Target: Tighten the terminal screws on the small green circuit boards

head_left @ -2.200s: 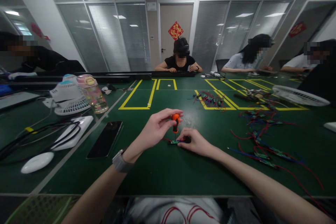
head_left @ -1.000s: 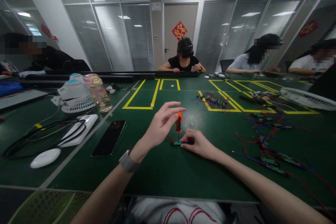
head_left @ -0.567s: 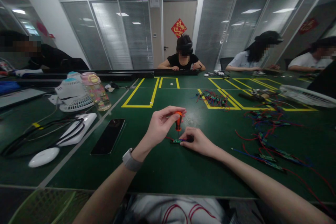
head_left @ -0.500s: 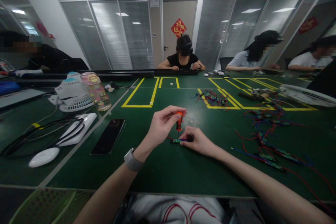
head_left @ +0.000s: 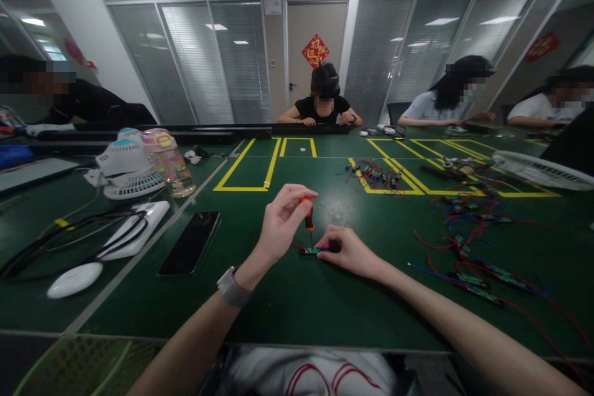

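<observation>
My left hand (head_left: 284, 223) is closed around the top of an orange and black screwdriver (head_left: 309, 220). The screwdriver leans slightly, and its shaft points down at a small green circuit board (head_left: 310, 250) on the table. Whether the tip touches the board is too small to tell. With thumb and fingers pinched, my right hand (head_left: 349, 250) grips the board's right end, where wires run under the fingers. A red wire sticks out on the board's left side. Part of the board's right end is hidden by the fingertips.
Several wired circuit boards (head_left: 473, 278) lie to the right, with another heap (head_left: 375, 174) further back. A phone (head_left: 190, 242), a drink bottle (head_left: 167, 164), a white fan (head_left: 127, 167) and cables are on the left. A green basket (head_left: 83, 365) sits below the table's front edge.
The screwdriver's handle has moved a little to the left with my left hand, so it leans more. My right hand stays at the circuit board.
</observation>
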### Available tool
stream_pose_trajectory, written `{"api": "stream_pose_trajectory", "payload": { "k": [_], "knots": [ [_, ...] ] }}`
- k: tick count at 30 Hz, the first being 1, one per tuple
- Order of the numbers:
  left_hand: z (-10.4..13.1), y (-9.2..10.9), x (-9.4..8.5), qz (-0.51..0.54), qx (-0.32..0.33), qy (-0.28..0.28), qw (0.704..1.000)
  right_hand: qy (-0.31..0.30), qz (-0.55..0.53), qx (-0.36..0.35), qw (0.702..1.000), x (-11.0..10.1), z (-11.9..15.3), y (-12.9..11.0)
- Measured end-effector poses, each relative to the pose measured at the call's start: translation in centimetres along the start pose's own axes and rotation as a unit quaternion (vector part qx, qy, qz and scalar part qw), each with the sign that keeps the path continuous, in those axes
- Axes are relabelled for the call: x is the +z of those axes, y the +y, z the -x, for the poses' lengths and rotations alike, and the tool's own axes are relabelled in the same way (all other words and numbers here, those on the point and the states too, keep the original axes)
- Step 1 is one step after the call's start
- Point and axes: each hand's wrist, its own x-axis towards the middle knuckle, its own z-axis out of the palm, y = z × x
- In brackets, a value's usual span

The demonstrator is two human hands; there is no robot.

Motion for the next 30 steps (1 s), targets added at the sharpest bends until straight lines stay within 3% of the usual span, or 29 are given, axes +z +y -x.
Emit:
{"api": "stream_pose_trajectory", "payload": {
  "k": [8,20,30],
  "knots": [
    [0.3,0.8,-0.2,0.017,-0.048,-0.050,0.997,0.001,-0.005,-0.002,1.000,0.1,0.0,0.0],
    [0.5,0.7,1.0,-0.034,-0.004,-0.017,0.999,0.008,0.027,-0.017,0.999,0.2,0.1,0.1],
    [0.9,0.8,0.8,-0.002,-0.017,-0.055,0.998,0.010,0.018,-0.015,1.000,0.2,0.1,-0.1]
  ]
}}
